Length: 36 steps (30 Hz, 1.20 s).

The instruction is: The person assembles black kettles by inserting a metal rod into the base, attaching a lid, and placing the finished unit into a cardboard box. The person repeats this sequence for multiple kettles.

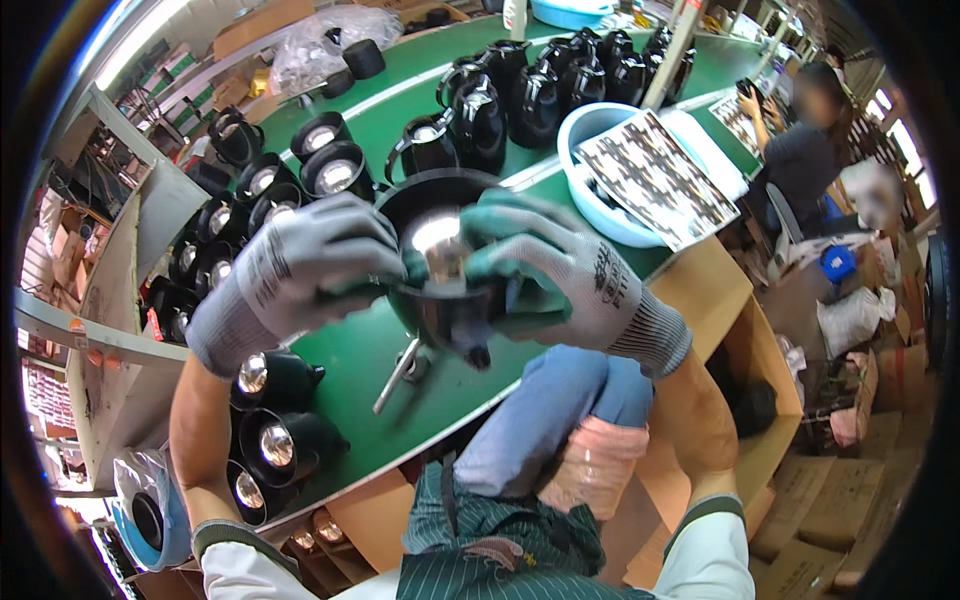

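A black jug body with a shiny silver liner [455, 325] is held over the green table, its open mouth tilted up toward me. My left hand [315, 260], in a grey knit glove, closes its fingers on the jug's left rim. On the other side my right hand [560, 265], in a similar glove with green-coated fingers, grips the jug, its fingertips reaching over the rim by the liner. Some fingers are blurred and partly hidden inside the opening. Just below the jug, a metal rod-like tool [398, 376] lies on the table.
Black jug bodies with silver liners [285, 445] lie at the left, and more [335, 170] beyond. Finished-looking black jugs [480, 120] stand at the back. A light blue basin [590, 125] holds a patterned sheet [660, 175]. Cardboard boxes [830, 500] and a seated person [805, 150] are at right.
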Each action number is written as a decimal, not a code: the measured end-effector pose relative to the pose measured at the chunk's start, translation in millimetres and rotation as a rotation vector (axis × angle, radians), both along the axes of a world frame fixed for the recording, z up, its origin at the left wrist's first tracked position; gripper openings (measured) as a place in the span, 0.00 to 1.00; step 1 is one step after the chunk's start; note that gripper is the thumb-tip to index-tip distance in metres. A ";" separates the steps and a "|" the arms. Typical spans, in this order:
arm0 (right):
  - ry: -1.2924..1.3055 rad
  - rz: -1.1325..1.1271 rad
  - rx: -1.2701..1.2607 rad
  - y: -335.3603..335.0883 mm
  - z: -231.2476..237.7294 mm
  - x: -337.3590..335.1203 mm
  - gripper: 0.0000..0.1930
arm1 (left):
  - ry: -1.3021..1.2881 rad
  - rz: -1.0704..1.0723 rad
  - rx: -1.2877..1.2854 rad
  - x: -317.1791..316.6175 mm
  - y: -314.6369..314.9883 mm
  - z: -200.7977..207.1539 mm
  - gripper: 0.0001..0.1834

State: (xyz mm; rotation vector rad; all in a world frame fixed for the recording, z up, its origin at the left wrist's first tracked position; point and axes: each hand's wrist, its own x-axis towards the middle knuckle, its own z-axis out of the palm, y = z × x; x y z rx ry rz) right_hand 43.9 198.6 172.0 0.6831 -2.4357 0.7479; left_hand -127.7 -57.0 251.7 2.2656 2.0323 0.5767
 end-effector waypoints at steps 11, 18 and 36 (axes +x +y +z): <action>-0.572 -0.541 -0.916 -54.4 -60.8 145.3 0.37 | -0.274 0.247 0.100 131.2 -91.0 -206.4 0.48; -0.855 -0.580 -1.002 -63.9 -74.8 112.3 0.28 | -0.552 0.805 0.362 118.4 -50.8 -246.3 0.21; -0.513 -0.828 0.028 37.0 -189.9 -74.2 0.60 | -1.438 0.754 -0.166 125.8 -145.8 -440.0 0.29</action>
